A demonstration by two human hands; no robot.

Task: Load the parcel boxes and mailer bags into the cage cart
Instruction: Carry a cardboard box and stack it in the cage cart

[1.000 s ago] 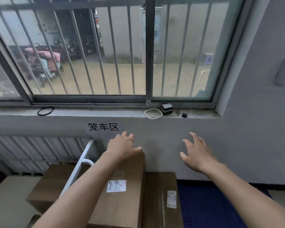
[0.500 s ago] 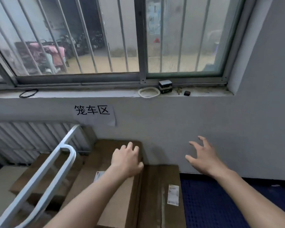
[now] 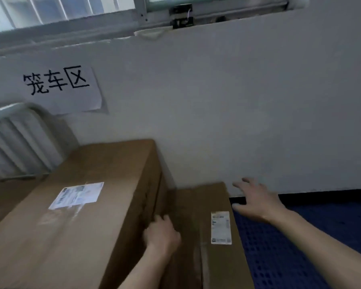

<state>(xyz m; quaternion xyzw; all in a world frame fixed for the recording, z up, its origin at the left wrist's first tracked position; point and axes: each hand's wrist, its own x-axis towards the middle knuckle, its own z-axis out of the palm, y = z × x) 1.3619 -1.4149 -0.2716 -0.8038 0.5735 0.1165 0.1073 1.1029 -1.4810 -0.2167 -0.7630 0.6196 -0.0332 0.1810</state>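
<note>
Two cardboard parcel boxes stood side by side against the grey wall (image 3: 217, 105). One was a tall box (image 3: 88, 236) on the left, and the other was a low box (image 3: 198, 207) touching its right side. Each carried one white shipping label. The tall box's label (image 3: 76, 195) lay on its top, and the low box's label (image 3: 221, 227) was stuck near its right edge.

You had both hands down at the boxes. Your left hand (image 3: 162, 233) was in the step between the two, its back toward the camera and its fingers bent against the tall box's right face. I could not tell whether it gripped anything there. Your right hand (image 3: 258, 202) was flat, with fingers spread and holding nothing. It was at the far right corner of the low box, with the thumb at the box's right edge.

One blue perforated mat (image 3: 300, 257) lay to the right of the low box, under your right forearm. The white bars of one cage cart (image 3: 23, 140), blurred, stood just left of the tall box and behind it. One paper sign (image 3: 61, 88) with three black characters was stuck on the wall above those bars. A few small dark items sat on the window sill (image 3: 50, 36), too blurred to count or name.
</note>
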